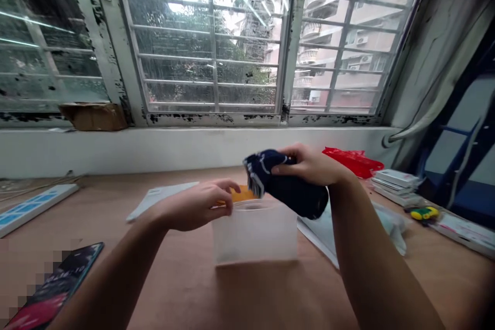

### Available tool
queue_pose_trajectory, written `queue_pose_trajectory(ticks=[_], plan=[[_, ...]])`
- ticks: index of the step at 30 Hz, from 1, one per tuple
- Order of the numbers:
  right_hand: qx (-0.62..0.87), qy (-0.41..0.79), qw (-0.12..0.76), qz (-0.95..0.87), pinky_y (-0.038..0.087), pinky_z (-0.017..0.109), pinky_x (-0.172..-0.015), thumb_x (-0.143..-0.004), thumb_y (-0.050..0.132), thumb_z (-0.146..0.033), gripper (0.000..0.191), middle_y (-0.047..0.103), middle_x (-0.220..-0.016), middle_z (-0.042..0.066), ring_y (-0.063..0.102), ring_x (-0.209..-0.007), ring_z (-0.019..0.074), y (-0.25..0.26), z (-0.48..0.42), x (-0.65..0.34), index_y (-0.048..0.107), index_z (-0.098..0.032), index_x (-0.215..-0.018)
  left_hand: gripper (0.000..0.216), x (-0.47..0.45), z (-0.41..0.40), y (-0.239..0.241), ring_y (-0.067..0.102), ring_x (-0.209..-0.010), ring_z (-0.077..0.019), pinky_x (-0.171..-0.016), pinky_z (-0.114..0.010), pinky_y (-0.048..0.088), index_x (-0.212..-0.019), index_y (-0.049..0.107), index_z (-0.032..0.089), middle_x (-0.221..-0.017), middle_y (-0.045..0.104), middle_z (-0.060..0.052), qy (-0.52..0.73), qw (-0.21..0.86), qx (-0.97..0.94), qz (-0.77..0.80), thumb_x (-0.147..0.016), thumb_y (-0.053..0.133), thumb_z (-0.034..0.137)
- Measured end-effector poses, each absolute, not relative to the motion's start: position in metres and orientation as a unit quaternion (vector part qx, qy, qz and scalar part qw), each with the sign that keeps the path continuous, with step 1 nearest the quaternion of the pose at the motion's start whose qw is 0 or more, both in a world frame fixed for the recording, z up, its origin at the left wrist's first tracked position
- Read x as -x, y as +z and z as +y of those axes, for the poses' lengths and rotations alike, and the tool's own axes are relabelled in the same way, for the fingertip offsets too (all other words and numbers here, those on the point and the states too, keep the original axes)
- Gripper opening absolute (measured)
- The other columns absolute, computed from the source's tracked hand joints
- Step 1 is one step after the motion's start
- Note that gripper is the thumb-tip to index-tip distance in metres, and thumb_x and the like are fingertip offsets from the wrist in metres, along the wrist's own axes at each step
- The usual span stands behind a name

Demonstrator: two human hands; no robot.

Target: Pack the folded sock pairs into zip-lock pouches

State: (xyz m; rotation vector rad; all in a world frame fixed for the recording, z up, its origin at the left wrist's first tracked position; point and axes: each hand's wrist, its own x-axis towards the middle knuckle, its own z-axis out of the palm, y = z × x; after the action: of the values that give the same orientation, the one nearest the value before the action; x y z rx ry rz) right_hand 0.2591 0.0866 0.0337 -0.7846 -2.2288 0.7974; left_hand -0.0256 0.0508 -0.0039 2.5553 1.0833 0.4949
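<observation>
My right hand grips a dark navy cloth bundle with white marks along its left end; it looks soft and rolled, and I cannot make out its exact kind. The bundle is tilted above the right side of a white translucent box. At the box's upper left corner is my left hand, thumb and fingers curved but apart, with nothing seen between them. Whether its fingertips touch the rim I cannot tell. Something orange shows behind the box's rim, partly hidden by the left hand and the bundle.
A phone-like slab and a white power strip lie to the left. Clear plastic packaging, a red plastic bag, stacked white boxes and a yellow-green tool are on the right. A barred window stands behind.
</observation>
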Motion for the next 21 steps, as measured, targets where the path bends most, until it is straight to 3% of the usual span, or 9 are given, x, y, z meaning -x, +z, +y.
queue_pose_trajectory(ticks=[4,6,12,17,21], plan=[[0.27,0.29,0.571,-0.719,0.053,0.027,-0.067,-0.082,0.065,-0.049,0.036,0.069,-0.088,0.0,0.065,-0.08,0.0173,0.028,0.092,-0.237,0.068,-0.02,-0.103,0.017,0.016,0.054,-0.009,0.065,-0.086,-0.0205,-0.076,-0.029,0.046,-0.068,0.07,0.025,-0.098,0.071,-0.002,0.17,0.118,-0.911,0.356,-0.08,0.057,0.023],[0.251,0.281,0.618,-0.69,0.054,0.028,-0.073,-0.084,0.063,-0.051,0.037,0.068,-0.092,0.0,0.064,-0.086,0.0176,0.024,0.094,-0.224,0.065,-0.021,-0.105,0.019,0.012,0.052,-0.009,0.063,-0.071,-0.0174,-0.069,-0.027,0.044,-0.072,0.071,0.026,-0.081,0.07,0.0,0.151,0.131,-0.924,0.326,-0.081,0.055,0.021],[0.24,0.307,0.572,-0.721,0.053,0.028,-0.078,-0.087,0.06,-0.046,0.034,0.067,-0.098,-0.001,0.063,-0.091,0.0169,0.016,0.095,-0.203,0.061,-0.023,-0.112,0.023,0.008,0.047,-0.007,0.049,-0.051,-0.0139,-0.052,-0.025,0.033,-0.078,0.072,0.026,-0.06,0.061,0.002,0.125,0.164,-0.911,0.357,-0.086,0.05,0.025],[0.272,0.295,0.541,-0.739,0.052,0.029,-0.081,-0.09,0.056,-0.043,0.035,0.068,-0.102,0.001,0.063,-0.093,0.018,0.015,0.092,-0.2,0.058,-0.023,-0.118,0.023,0.009,0.043,-0.002,0.056,-0.062,-0.0184,-0.058,-0.026,0.038,-0.079,0.075,0.027,-0.066,0.067,0.0,0.155,0.179,-0.9,0.366,-0.086,0.054,0.036],[0.282,0.264,0.514,-0.765,0.05,0.031,-0.085,-0.092,0.054,-0.039,0.033,0.067,-0.106,0.001,0.062,-0.095,0.0186,0.015,0.088,-0.198,0.057,-0.023,-0.121,0.024,0.013,0.043,0.0,0.059,-0.065,-0.0182,-0.062,-0.027,0.041,-0.079,0.074,0.028,-0.074,0.07,0.0,0.135,0.19,-0.903,0.361,-0.087,0.053,0.034]])
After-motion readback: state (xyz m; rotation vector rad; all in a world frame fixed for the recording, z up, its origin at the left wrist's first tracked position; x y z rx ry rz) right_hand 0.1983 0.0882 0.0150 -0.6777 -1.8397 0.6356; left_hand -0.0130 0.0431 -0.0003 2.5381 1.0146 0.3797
